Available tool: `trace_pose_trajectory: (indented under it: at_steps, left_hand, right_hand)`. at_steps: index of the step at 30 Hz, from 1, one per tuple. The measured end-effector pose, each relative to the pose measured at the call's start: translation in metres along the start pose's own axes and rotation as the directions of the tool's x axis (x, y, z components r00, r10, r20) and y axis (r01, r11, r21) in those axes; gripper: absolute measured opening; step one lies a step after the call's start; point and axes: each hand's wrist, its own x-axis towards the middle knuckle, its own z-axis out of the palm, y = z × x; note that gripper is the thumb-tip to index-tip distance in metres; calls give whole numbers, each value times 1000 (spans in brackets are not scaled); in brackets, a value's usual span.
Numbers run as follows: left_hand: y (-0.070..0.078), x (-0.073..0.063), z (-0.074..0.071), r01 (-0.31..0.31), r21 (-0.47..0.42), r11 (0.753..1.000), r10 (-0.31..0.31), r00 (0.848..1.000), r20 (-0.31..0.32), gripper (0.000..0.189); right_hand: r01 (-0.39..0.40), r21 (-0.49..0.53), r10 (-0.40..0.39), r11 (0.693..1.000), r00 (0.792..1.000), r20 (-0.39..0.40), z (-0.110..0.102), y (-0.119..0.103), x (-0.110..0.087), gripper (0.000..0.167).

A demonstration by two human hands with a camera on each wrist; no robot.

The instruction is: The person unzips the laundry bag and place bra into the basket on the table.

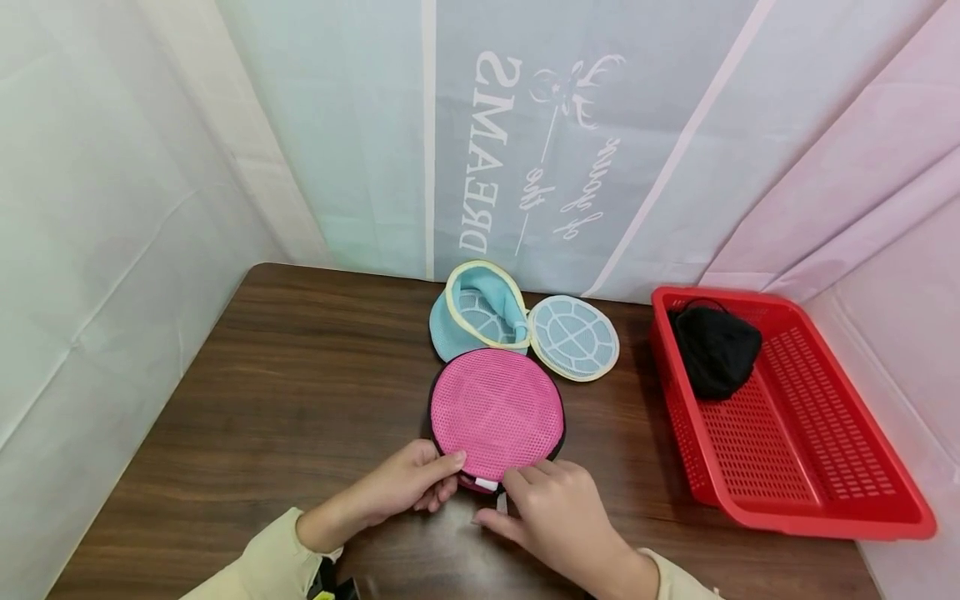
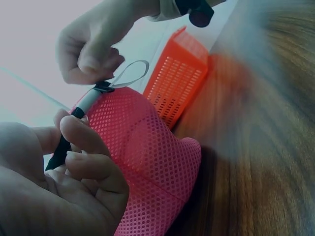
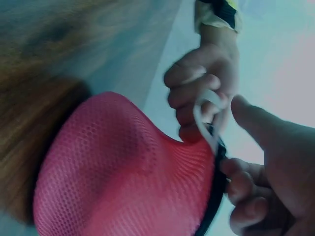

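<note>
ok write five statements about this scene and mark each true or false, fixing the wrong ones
1. The left hand grips the edge of the pink mesh bag. True.
2. A black item lies inside the red basket. True.
3. The red basket stands left of the pink mesh bag. False: it stands to the right.
4. The blue mesh bag is closed. False: its round lid lies open.
5. The red basket's walls have holes. True.
</note>
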Motion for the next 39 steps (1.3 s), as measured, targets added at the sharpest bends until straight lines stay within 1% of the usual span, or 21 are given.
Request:
trace_pose_trajectory:
  at_steps: [3,7,15,22,30,36,39]
  left_hand:
    - [1,0,1,-1,2,1000,1,1000,8,57]
    - [2,0,2,-9,1,1000,9,1000,7,56]
    - [0,1,2,-19,2,1000,19,1000,3,57]
    - [0,0,2,-10,10,1000,10,1000,7,58]
    - [0,0,1,2,-4,1000,-2,1000,-1,57]
    - [-1,1,1,16,-8,1000,-17,1000,-20,57]
    - [0,0,1,22,-8,1000,-23,1000,-21,57]
  right_hand:
    - [13,-49,-15,999,999,-40,4,-1,1,54]
    - [20,-84,-25,996,998,-57,9,0,1,54]
    - [-16,-96,14,995,1000,-19,12,0,1,46]
    - [-16,-118,14,993,1000,-11,11,-1,-1,36]
    - [-18,-123,14,992,999,-35,6,-1,-1,30]
    - [-32,-84,33,996,999,3,3,-2,-4,25]
    - [-30,-42,30,999,999,11,4,-3,-6,30]
